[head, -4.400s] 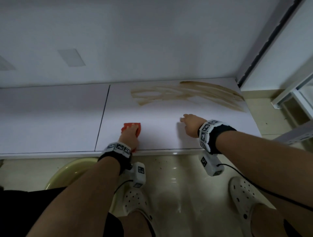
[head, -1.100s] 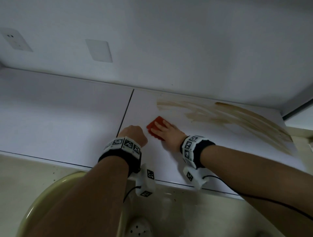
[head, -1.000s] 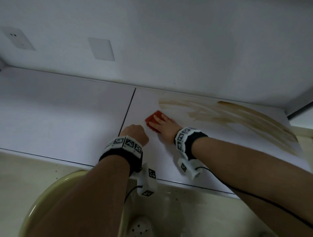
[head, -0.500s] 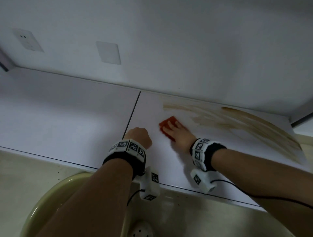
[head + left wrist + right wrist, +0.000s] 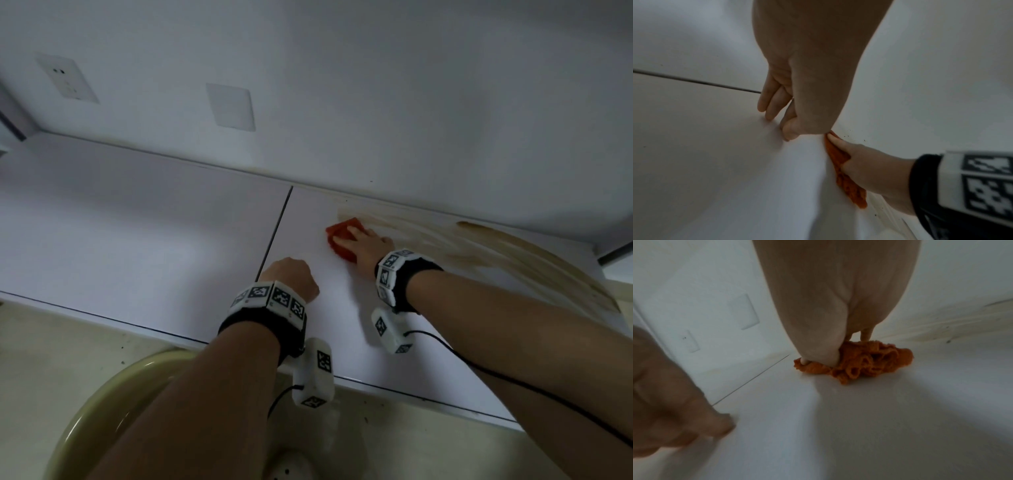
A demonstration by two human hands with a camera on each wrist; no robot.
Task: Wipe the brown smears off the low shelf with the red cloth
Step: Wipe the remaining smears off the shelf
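Observation:
The red cloth (image 5: 339, 248) lies bunched on the white low shelf (image 5: 171, 246), at the left end of the brown smears (image 5: 507, 255). My right hand (image 5: 356, 240) lies flat on top of the cloth and presses it down, fingers stretched toward the back wall. The right wrist view shows the cloth (image 5: 869, 363) crumpled under the right hand (image 5: 834, 350), thumb at its left edge. My left hand (image 5: 291, 275) rests on the shelf just left of it and holds nothing. In the left wrist view the fingertips of that left hand (image 5: 777, 112) touch the bare shelf.
A dark seam (image 5: 274, 236) splits the shelf into two panels. The wall behind carries a socket (image 5: 66, 78) and a blank plate (image 5: 231, 106). A yellow-green basin (image 5: 99, 397) stands on the floor below the shelf's front edge.
The cloth passed from my left hand to my right. In the last second the right hand slid it back toward the wall, up to the left end of the smears. The left hand stayed put.

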